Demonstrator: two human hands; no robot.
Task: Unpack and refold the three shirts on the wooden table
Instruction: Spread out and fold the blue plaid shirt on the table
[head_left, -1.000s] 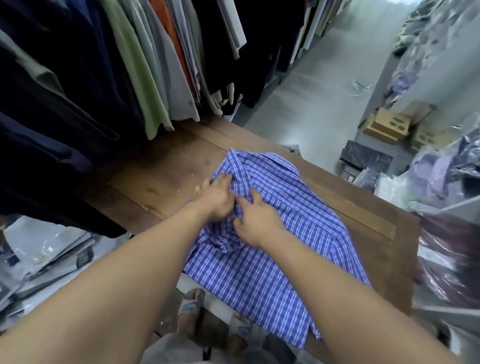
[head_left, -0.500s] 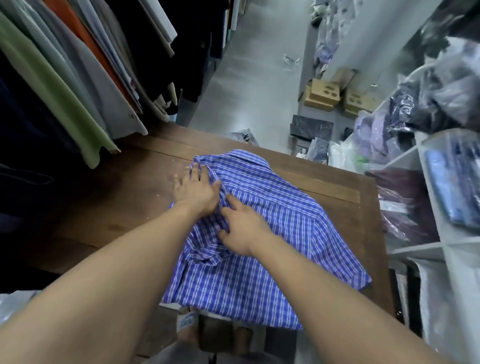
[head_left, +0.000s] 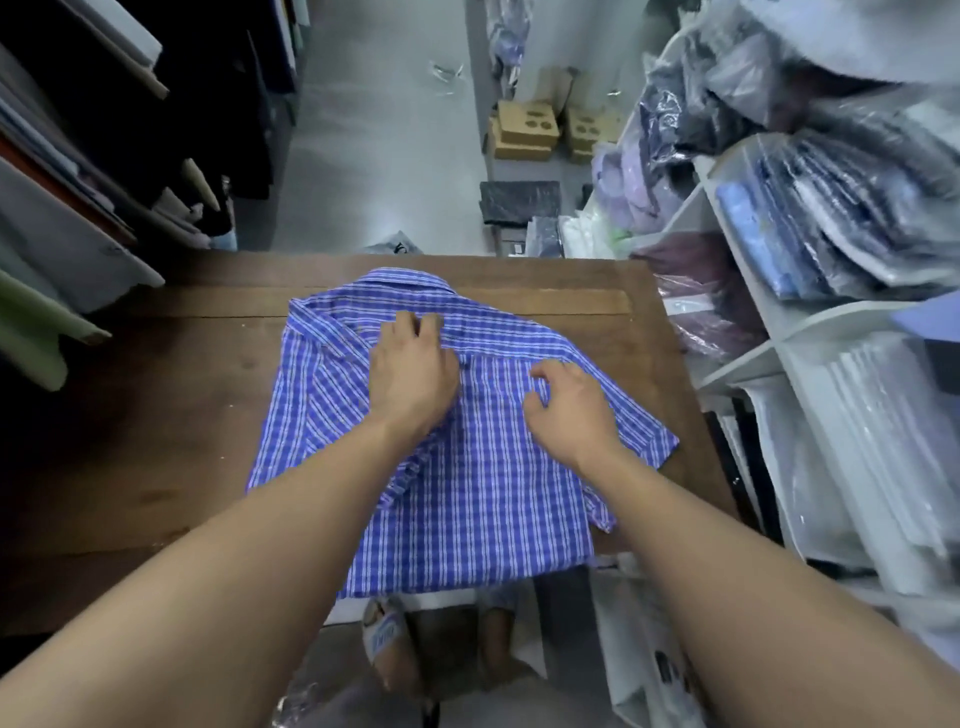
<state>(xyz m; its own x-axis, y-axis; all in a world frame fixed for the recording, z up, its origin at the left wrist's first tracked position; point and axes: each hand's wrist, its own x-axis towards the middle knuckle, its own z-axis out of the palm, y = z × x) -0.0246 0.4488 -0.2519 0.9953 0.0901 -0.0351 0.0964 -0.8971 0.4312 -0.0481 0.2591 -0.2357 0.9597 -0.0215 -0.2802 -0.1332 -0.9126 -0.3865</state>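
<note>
Shirt lies lengthwise, collar toward far edge.

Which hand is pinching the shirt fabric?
The right hand pinches a fold of the blue checked shirt with curled fingers; the left hand rests flatter on it, nearer the collar.
</note>
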